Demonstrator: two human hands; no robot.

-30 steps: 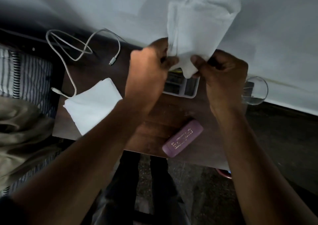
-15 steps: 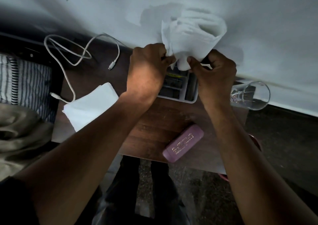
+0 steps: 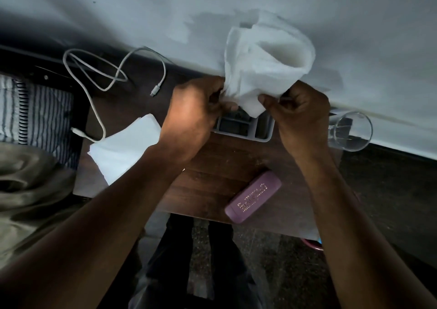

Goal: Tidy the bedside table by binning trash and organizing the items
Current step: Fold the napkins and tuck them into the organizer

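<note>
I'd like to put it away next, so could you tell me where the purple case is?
The purple rectangular case lies at the wooden table's near edge, between the person's forearms.

Bare forearms (image 3: 132, 204), no sleeves, dark trousers (image 3: 201, 261)

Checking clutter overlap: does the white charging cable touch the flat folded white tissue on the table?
Touching. The head view shows the white charging cable running under the folded tissue's near-left corner.

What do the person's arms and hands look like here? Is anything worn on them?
Both forearms are bare up to the frame edge: no sleeves in view. The left hand and right hand show no gloves, rings, watch or bracelets. The light is dim, so small details may be missed.
</note>
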